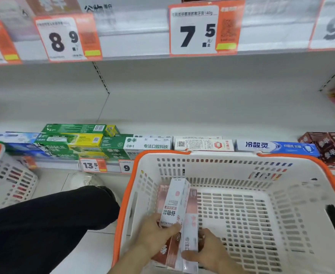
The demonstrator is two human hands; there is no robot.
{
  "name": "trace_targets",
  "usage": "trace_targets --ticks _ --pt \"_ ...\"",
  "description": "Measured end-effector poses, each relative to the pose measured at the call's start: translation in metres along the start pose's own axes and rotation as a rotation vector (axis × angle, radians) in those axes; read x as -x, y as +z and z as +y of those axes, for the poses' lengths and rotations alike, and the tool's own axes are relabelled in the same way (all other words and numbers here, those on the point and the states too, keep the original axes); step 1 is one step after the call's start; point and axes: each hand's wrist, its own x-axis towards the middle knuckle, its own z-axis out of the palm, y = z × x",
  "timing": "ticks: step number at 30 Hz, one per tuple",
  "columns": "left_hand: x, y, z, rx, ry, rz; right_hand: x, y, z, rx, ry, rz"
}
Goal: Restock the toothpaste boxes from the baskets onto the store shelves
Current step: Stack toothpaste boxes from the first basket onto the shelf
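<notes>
— What is held nearest the camera?

— A white and pink cardboard toothpaste box (175, 202) is gripped at its near end by the left hand (156, 236); the thumb is laid across the printed face and the other fingers (154, 219) are curled behind it. The box is tilted up, its far end raised above the others.

— And the right hand?

— The right hand (209, 252) is closed on a second long white and pink toothpaste box (190, 234) lying lengthwise just beside the first; the thumb is pressed to its left edge and the fingers are wrapped round its right side. A reddish-brown toothpaste box (167, 252) is seen beneath both, partly hidden by the left hand.

— Where are these boxes kept?

— All are inside the white perforated plastic basket with an orange rim (242, 214), at its left side. A black-trousered leg (49, 224) and a white shoe (87, 179) are seen to its left on the pale tiled floor (91, 252), and a second white basket with an orange rim (8, 180) is placed at the far left.

— What is seen further back?

— The low white metal shelf (57, 165) is stocked with green and yellow boxes (71, 139), a green and white box (137, 145), a white box with a QR code (204, 144), a blue and white box (275, 147) and dark brown boxes (327, 145). Orange-framed price tags (200, 30) are hung on the shelf above.
</notes>
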Motion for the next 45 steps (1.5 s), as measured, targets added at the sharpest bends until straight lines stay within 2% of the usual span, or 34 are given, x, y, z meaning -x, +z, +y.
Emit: trace_targets --ticks 5,9,13,15,18,20,22,25,28,34,38,42,45 --pt "-0.003 0.002 -0.008 0.025 -0.015 -0.009 -0.008 -0.004 0.013 -0.046 -0.015 -0.032" --pt "-0.005 0.005 -0.009 0.042 -0.035 0.009 -0.009 -0.022 0.009 0.008 0.068 -0.069" --pt "-0.005 0.009 -0.010 0.036 -0.040 0.020 -0.004 -0.023 -0.005 0.355 0.041 0.022" --pt "-0.005 0.011 -0.009 0.032 -0.040 0.022 0.000 -0.019 -0.009 0.424 0.061 0.038" --pt "-0.003 0.010 -0.006 0.086 -0.102 0.018 0.000 -0.024 -0.012 0.290 0.166 0.042" --pt "-0.002 0.010 -0.001 0.180 -0.155 -0.006 -0.003 -0.042 -0.010 0.150 0.222 -0.050" --pt "0.003 0.011 0.008 0.279 -0.211 -0.092 0.013 -0.067 -0.024 0.058 0.268 -0.182" --pt "0.013 0.012 0.023 0.429 -0.232 -0.260 0.056 -0.099 -0.063 0.003 0.177 -0.311" --pt "0.023 0.021 0.043 0.460 -0.129 -0.429 0.092 -0.119 -0.087 -0.079 0.083 -0.376" --pt "0.061 0.041 0.104 0.279 0.150 -0.571 0.172 -0.162 -0.132 0.018 -0.093 -0.317" --pt "0.084 0.045 0.135 0.273 0.268 -0.570 0.213 -0.187 -0.147 -0.007 -0.186 -0.221" --pt "0.109 0.044 0.161 0.203 0.355 -0.490 0.225 -0.184 -0.145 -0.066 -0.251 -0.070" --pt "0.129 0.030 0.182 0.114 0.372 -0.418 0.231 -0.175 -0.152 -0.111 -0.368 -0.066"
